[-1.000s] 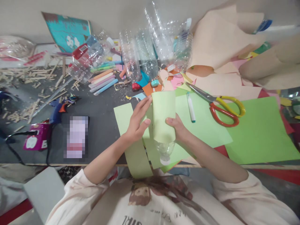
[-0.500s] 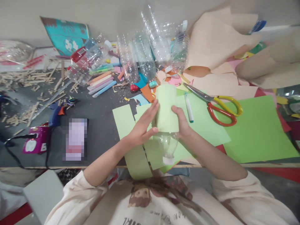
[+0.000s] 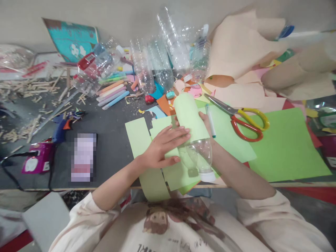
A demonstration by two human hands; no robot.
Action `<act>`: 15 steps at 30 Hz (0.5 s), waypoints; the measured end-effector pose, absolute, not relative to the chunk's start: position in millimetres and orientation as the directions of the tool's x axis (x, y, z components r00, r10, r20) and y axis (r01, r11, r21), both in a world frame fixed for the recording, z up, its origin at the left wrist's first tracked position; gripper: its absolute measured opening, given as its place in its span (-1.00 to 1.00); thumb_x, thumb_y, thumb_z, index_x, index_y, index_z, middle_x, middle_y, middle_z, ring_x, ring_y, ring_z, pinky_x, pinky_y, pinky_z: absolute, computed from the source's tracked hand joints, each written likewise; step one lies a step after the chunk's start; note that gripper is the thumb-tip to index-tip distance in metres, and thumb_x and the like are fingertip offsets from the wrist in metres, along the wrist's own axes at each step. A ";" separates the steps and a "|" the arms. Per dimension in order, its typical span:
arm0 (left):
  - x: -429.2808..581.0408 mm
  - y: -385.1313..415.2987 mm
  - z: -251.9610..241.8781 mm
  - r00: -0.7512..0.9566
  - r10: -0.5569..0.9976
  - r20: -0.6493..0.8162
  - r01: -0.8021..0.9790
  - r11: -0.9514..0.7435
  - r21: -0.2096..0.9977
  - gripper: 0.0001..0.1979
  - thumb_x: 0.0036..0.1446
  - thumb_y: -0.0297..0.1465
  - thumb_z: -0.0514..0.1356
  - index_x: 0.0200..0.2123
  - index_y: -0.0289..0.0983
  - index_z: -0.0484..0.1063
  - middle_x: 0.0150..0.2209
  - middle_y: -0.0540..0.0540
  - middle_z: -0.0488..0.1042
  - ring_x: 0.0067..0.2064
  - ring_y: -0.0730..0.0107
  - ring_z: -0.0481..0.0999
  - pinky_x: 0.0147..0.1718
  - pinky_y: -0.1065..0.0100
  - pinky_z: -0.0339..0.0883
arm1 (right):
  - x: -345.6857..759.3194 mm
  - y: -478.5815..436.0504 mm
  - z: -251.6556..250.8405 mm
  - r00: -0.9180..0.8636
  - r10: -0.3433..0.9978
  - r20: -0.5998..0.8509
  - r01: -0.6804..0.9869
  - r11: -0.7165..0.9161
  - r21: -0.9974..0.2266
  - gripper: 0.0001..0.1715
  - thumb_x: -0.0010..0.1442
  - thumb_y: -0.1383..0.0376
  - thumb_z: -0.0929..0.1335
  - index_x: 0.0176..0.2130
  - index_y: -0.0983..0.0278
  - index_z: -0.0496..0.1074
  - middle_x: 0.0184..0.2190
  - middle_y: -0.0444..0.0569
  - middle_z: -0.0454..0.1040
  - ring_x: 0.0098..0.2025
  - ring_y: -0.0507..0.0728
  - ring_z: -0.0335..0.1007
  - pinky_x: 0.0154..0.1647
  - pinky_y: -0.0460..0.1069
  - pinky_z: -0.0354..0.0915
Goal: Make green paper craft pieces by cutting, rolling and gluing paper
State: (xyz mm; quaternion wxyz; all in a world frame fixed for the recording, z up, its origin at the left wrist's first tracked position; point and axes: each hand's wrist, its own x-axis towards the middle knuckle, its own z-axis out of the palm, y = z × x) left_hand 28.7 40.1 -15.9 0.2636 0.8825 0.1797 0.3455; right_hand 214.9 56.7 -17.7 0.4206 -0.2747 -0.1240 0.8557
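Note:
A clear plastic bottle (image 3: 202, 150) with a white cap lies tilted above the table, its neck toward me. Pale green paper (image 3: 187, 110) is wrapped around its body. My right hand (image 3: 207, 122) grips the wrapped bottle from the right and underneath, most of its fingers hidden behind it. Across the left side of the paper lies my left hand (image 3: 164, 145), its fingers stretched out flat and its thumb apart. Beneath them are light green paper sheets (image 3: 154, 180). A white marker (image 3: 210, 120) rests just right of my right hand.
Scissors (image 3: 237, 113) with red and yellow handles lie at right on green paper (image 3: 291, 147). Several clear bottles (image 3: 161, 66) stand at the back. At left are a phone (image 3: 83, 157), a blue glue gun (image 3: 60, 127), a purple box (image 3: 36, 157) and scattered wooden sticks (image 3: 31, 87).
The bottle's capped end has swung to the right. My left hand has slid from the bottle's left edge onto the paper's front, and my right hand now reaches further around behind it.

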 end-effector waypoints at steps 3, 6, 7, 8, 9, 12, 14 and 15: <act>28.9 40.0 -16.1 0.697 0.502 0.513 0.139 -0.796 0.590 -0.40 0.32 -0.10 -0.08 0.36 -0.13 -0.01 0.29 -0.17 0.26 0.33 0.25 0.21 0.35 0.17 -0.09 | 216.1 58.5 -23.3 -0.535 0.784 -0.316 -0.674 -0.621 -0.400 -0.39 -0.12 -0.08 0.40 -0.20 0.30 0.44 -0.40 0.02 0.56 -0.30 0.22 0.51 -0.36 0.06 0.47; 29.2 39.5 -16.5 0.688 0.513 0.513 0.147 -0.791 0.594 -0.44 0.33 -0.15 -0.08 0.35 -0.09 0.00 0.29 -0.14 0.27 0.33 0.27 0.20 0.34 0.15 -0.06 | 217.2 56.6 -25.3 -0.536 0.783 -0.314 -0.685 -0.621 -0.380 -0.42 -0.03 -0.07 0.36 -0.17 0.30 0.44 -0.39 0.03 0.56 -0.30 0.22 0.51 -0.35 0.07 0.47; 29.3 39.3 -16.6 0.685 0.520 0.510 0.151 -0.786 0.599 -0.45 0.34 -0.16 -0.08 0.35 -0.09 0.01 0.29 -0.13 0.26 0.33 0.27 0.20 0.34 0.15 -0.05 | 217.5 55.6 -25.4 -0.529 0.788 -0.315 -0.689 -0.615 -0.382 -0.42 -0.01 -0.07 0.35 -0.16 0.30 0.43 -0.39 0.03 0.56 -0.30 0.21 0.51 -0.35 0.06 0.47; 29.5 39.0 -16.6 0.683 0.525 0.509 0.152 -0.783 0.603 -0.45 0.34 -0.16 -0.08 0.35 -0.09 0.01 0.29 -0.13 0.26 0.34 0.27 0.19 0.34 0.14 -0.03 | 217.8 54.7 -25.4 -0.520 0.794 -0.315 -0.692 -0.608 -0.389 -0.43 0.01 -0.07 0.35 -0.15 0.30 0.43 -0.39 0.02 0.55 -0.30 0.21 0.51 -0.34 0.06 0.46; 29.6 38.9 -16.5 0.681 0.528 0.508 0.151 -0.780 0.608 -0.45 0.34 -0.16 -0.08 0.35 -0.09 0.01 0.30 -0.13 0.25 0.34 0.27 0.18 0.33 0.14 -0.02 | 218.2 54.0 -25.4 -0.511 0.799 -0.317 -0.693 -0.601 -0.398 -0.42 0.03 -0.08 0.34 -0.15 0.30 0.43 -0.39 0.02 0.55 -0.30 0.20 0.51 -0.34 0.05 0.46; 29.9 39.1 -15.9 0.685 0.522 0.509 0.137 -0.778 0.613 -0.46 0.34 -0.18 -0.07 0.35 -0.09 0.01 0.32 -0.14 0.20 0.35 0.26 0.15 0.32 0.12 0.02 | 219.4 53.0 -26.5 -0.493 0.802 -0.337 -0.680 -0.597 -0.426 -0.42 0.07 -0.09 0.30 -0.13 0.29 0.42 -0.39 0.01 0.54 -0.30 0.20 0.51 -0.32 0.05 0.45; 29.9 39.5 -15.8 0.694 0.510 0.509 0.131 -0.784 0.606 -0.45 0.34 -0.19 -0.06 0.35 -0.09 0.00 0.33 -0.15 0.17 0.36 0.24 0.13 0.31 0.13 0.05 | 220.2 53.2 -26.9 -0.494 0.797 -0.348 -0.667 -0.604 -0.437 -0.43 0.08 -0.10 0.29 -0.12 0.27 0.42 -0.39 0.00 0.54 -0.30 0.18 0.50 -0.34 0.03 0.44; 29.9 39.7 -16.0 0.697 0.504 0.511 0.132 -0.790 0.599 -0.45 0.34 -0.19 -0.05 0.35 -0.10 0.00 0.34 -0.16 0.15 0.36 0.23 0.12 0.30 0.13 0.07 | 220.4 53.3 -26.6 -0.494 0.796 -0.350 -0.663 -0.606 -0.440 -0.44 0.08 -0.10 0.29 -0.12 0.26 0.42 -0.39 0.00 0.54 -0.31 0.18 0.50 -0.35 0.03 0.43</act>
